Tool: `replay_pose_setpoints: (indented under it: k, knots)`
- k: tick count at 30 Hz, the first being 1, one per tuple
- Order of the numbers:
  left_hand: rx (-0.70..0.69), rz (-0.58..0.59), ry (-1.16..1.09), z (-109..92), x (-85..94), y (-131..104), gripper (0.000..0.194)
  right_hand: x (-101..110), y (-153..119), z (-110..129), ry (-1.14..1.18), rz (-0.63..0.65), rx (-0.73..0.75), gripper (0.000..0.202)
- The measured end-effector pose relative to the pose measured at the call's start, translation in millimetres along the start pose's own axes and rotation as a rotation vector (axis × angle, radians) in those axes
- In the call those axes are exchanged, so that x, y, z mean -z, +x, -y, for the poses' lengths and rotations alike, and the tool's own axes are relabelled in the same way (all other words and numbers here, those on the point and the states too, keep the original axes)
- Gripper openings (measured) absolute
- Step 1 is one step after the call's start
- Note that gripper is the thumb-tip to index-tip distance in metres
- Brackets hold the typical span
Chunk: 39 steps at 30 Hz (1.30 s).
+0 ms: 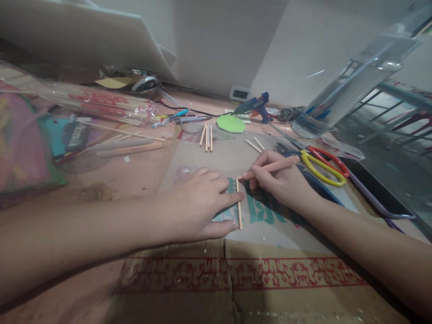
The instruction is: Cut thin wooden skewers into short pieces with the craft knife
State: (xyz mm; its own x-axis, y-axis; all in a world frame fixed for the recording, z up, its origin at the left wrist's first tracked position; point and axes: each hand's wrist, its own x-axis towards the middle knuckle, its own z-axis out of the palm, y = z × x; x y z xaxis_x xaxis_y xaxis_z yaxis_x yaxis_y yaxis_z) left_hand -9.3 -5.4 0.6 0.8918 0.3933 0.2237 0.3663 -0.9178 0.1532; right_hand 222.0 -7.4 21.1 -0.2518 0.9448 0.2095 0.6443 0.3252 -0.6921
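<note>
My left hand [205, 202] lies over the translucent sheet [189, 157], its index fingertip on a thin wooden stick [240, 211] and its thumb beside the stick's lower end. The stick lies nearly upright in the view, over teal lettering. In my right hand [276, 180] is a peach-coloured pen [281, 165], held like a writing tool. The pen's tip meets the top end of the stick. Several short sticks [207, 138] lie in a group further back, and two more [255, 145] rest just behind my right hand.
Scissors [324, 166] with red and yellow handles and a phone [378, 186] lie at the right. A blue glue gun [251, 105], a green paper piece [230, 123] and a clear bottle [344, 90] stand or lie behind. Bagged sticks [104, 101] fill the left back.
</note>
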Motion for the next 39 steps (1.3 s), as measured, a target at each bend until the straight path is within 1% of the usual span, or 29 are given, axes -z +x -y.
replay_pose_setpoints:
  k: [4, 9, 12, 16, 21, 26, 28, 31, 33, 36, 39]
  knots:
    - [0.006, 0.011, 0.009, -0.3, 0.8, 0.3, 0.05, -0.5, 0.8, 1.3, -0.012, -0.023, 0.006, 0.029]
    - [-0.005, -0.008, -0.007, 0.2, 0.1, 0.2, 0.05, -1.2, 0.8, 0.9, -0.002, -0.038, 0.015, 0.028]
    - [-0.006, -0.012, -0.005, 0.1, 0.2, 0.5, 0.049, -1.1, -0.1, 0.6, 0.03, -0.015, -0.009, 0.025]
    - [-0.004, -0.002, 0.004, 0.0, -0.1, 0.6, 0.05, -0.5, -1.1, 1.0, 0.047, 0.005, -0.002, 0.025]
    - [-0.009, -0.004, 0.021, 0.7, -0.6, 0.8, 0.051, 0.5, -2.0, -0.1, 0.133, 0.061, -0.015, 0.021]
    - [0.003, 0.019, 0.02, 0.8, 0.0, 0.8, 0.052, 0.7, -2.9, -0.6, 0.149, 0.104, -0.047, 0.02]
    - [0.005, 0.019, 0.021, 0.8, -0.3, 0.6, 0.051, 0.2, -2.6, 0.5, 0.128, 0.079, -0.037, 0.021]
    - [0.0, 0.006, 0.013, 0.8, -1.3, 0.8, 0.05, -0.7, -1.5, 2.0, 0.077, 0.003, -0.025, 0.022]
    - [-0.002, 0.003, 0.006, 0.8, -1.7, 0.9, 0.05, -1.0, -0.7, 2.1, 0.057, -0.016, -0.025, 0.021]
    - [-0.004, 0.002, 0.006, 0.9, -1.3, 0.8, 0.05, -0.8, -0.2, 0.9, 0.054, -0.002, -0.013, 0.021]
    - [-0.007, 0.006, 0.015, 0.8, -0.3, 0.3, 0.05, -0.4, -1.2, -0.9, 0.098, 0.043, -0.004, 0.021]
